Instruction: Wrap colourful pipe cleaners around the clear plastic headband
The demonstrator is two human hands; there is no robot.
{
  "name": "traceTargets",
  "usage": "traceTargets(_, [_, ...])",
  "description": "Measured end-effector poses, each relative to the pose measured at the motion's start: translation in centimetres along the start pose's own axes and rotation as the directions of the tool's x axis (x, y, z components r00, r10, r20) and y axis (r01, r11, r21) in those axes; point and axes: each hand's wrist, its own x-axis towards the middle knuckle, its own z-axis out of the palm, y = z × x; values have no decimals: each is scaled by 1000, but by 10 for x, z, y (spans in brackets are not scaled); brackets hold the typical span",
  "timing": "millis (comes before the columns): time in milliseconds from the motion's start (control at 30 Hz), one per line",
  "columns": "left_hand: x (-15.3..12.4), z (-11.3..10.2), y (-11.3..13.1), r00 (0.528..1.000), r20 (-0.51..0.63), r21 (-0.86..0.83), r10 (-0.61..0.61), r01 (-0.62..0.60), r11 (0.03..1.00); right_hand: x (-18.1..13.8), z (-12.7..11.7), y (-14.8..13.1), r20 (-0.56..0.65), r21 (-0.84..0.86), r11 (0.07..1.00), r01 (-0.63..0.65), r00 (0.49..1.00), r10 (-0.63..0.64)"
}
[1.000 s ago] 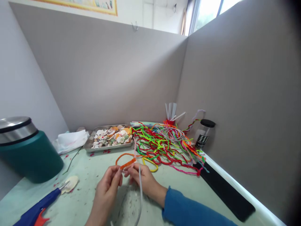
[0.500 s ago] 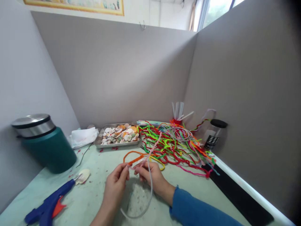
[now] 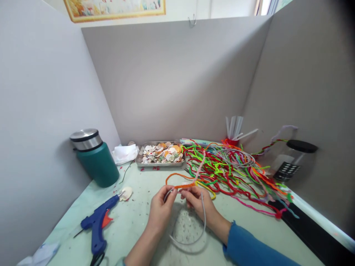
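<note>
My left hand (image 3: 160, 208) and my right hand (image 3: 199, 204) meet over the pale green table (image 3: 133, 225), both pinched shut. Between them they hold a grey hoop-shaped band (image 3: 194, 241) that curves down toward me. An orange fuzzy pipe cleaner (image 3: 179, 181) runs from the fingertips away in a loop, and a pink one (image 3: 200, 168) rises from the same spot. My right arm wears a blue sleeve (image 3: 255, 249).
A pile of coloured pipe cleaners (image 3: 235, 168) lies behind my hands. A metal tray of shells (image 3: 161, 154), a teal flask (image 3: 94, 158), a blue glue gun (image 3: 97, 224), a red cup of white sticks (image 3: 233, 133), a black-lidded jar (image 3: 294, 159) and grey partition walls surround the table.
My view has swung left and tilted down, so everything sits further right. Both hands keep their pinch, and the grey band hangs lower and rounder.
</note>
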Motion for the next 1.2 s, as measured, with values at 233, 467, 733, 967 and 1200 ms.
traceTargets(233, [2,-2,-2,1000,-16,69,18,-17,998,0,-1,5,2,-18,1000,15,1000,-15])
traceTargets(467, [0,-3,-3,997,-75,118,16,-7,993,-1,-1,10,-10,-49,998,28,1000,-28])
traceTargets(733, [4,-4,-8,999,-23,133,33,-30,991,1,0,13,-6,-49,998,47,999,-48])
traceTargets(967, [-1,-3,-2,976,42,347,215,-216,912,0,0,6,-23,-16,998,68,997,-68])
traceTargets(1200, [-4,-1,2,958,52,421,281,-276,864,0,0,12,-26,-78,990,118,992,-120])
